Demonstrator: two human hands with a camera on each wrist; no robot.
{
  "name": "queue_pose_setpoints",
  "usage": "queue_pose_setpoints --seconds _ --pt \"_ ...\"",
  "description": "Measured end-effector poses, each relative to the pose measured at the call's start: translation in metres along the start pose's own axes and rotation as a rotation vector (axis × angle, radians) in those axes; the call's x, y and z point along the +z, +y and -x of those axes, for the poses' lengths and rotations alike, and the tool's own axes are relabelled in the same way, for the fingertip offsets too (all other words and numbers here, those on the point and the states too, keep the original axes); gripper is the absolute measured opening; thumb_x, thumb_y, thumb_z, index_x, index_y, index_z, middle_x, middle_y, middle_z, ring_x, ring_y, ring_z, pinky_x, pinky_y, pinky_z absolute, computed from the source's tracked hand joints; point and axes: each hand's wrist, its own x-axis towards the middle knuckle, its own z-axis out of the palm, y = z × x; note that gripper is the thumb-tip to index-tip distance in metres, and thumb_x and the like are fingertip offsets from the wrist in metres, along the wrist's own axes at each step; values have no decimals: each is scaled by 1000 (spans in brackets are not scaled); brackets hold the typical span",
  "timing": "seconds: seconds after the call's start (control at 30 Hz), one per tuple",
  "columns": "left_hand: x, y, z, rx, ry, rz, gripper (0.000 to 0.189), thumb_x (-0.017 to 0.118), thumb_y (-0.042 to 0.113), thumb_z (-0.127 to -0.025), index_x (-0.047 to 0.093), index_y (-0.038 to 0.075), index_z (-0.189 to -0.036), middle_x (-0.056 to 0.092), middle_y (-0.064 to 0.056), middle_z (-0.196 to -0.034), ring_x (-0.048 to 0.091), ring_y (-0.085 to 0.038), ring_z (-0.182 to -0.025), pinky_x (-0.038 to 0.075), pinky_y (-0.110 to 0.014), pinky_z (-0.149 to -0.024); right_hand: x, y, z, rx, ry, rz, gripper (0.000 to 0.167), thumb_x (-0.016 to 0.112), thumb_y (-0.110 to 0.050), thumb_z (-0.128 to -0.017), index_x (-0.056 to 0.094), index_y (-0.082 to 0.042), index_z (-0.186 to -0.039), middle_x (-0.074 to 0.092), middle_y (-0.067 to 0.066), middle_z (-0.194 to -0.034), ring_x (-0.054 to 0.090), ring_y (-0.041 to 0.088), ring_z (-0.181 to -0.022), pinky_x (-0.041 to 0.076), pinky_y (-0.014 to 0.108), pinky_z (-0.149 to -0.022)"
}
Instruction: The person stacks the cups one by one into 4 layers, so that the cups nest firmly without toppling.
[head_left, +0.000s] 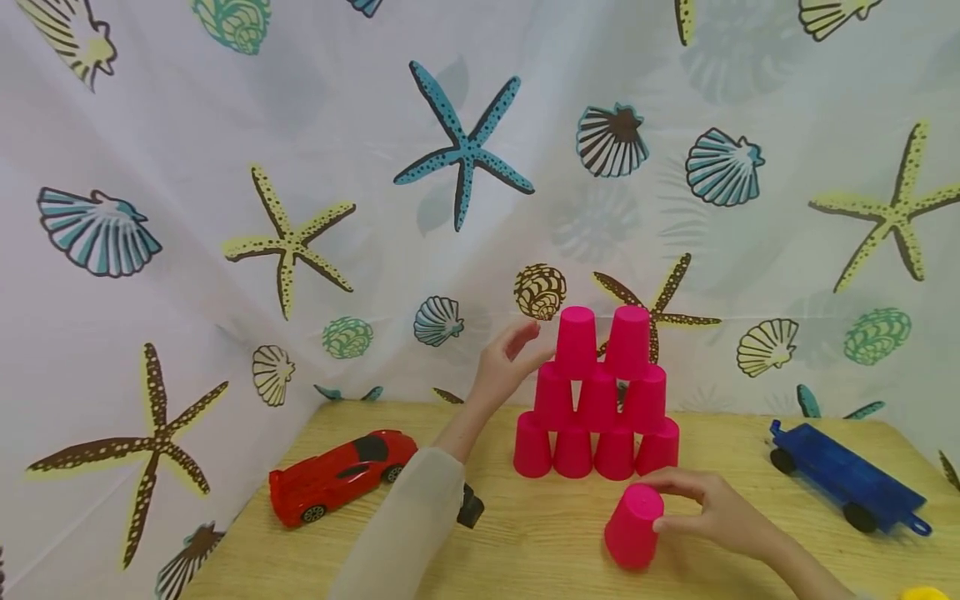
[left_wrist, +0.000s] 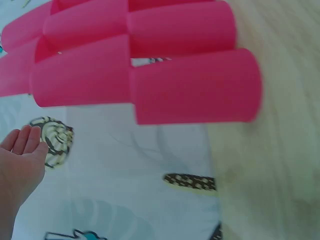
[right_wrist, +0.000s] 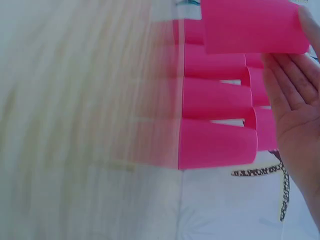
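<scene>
Upside-down pink cups (head_left: 597,398) form a stepped stack at the table's back, with several in the bottom row, three in the middle and two on top. My left hand (head_left: 506,367) is raised at the left of the top row, its fingers loosely bent and holding nothing. In the left wrist view this hand (left_wrist: 22,157) appears apart from the cups. My right hand (head_left: 712,512) pinches one more pink cup (head_left: 633,529), bottom up and slightly tilted, in front of the stack. The right wrist view shows fingers and thumb on the held cup (right_wrist: 255,27).
A red toy car (head_left: 345,475) lies left of my left arm. Partly behind the sleeve is a small black object (head_left: 470,507). A blue toy trailer (head_left: 847,475) stands at the right, and something yellow (head_left: 924,593) shows at the bottom edge. A patterned curtain (head_left: 360,125) hangs behind.
</scene>
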Motion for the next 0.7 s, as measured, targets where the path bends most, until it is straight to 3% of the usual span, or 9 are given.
queue_pose_setpoints --seconds 0.13,0.23,0.33,0.53,0.7 --pt "-9 -23 15 2 -37 26 61 73 20 -88 48 9 -143 53 -13 -145 47 -27 -138 35 -45 -117 -10 -1 7 23 84 26 43 71 -19 -89 61 -9 -129 69 9 -123 58 -12 -110 58 38 -91" --pt "-13 -42 25 -13 -68 29 62 73 17 -88 47 10 -143 52 -13 -146 47 -27 -139 35 -44 -118 -16 -2 11 34 134 34 42 72 -18 -89 62 -9 -128 68 -1 -123 57 -14 -110 57 22 -89" --pt "-13 -58 36 -27 -106 18 64 75 16 -86 47 7 -143 52 -16 -146 47 -29 -138 35 -45 -117 -20 -3 14 20 168 36 41 72 -15 -88 62 -8 -127 67 -14 -119 57 -14 -109 53 14 -88" --pt "-12 -76 50 -93 -175 -2 66 77 23 -85 48 7 -142 53 -15 -144 48 -31 -137 36 -51 -115 -26 -5 17 15 197 41 40 72 -13 -88 63 -8 -126 67 -19 -116 59 -13 -108 52 13 -87" --pt "-11 -79 52 -126 -196 -42 60 77 27 -84 54 9 -137 58 -13 -139 52 -33 -133 40 -51 -112 -29 -6 19 20 208 44 40 72 -13 -87 62 -8 -126 67 -20 -117 59 -13 -108 52 14 -88"
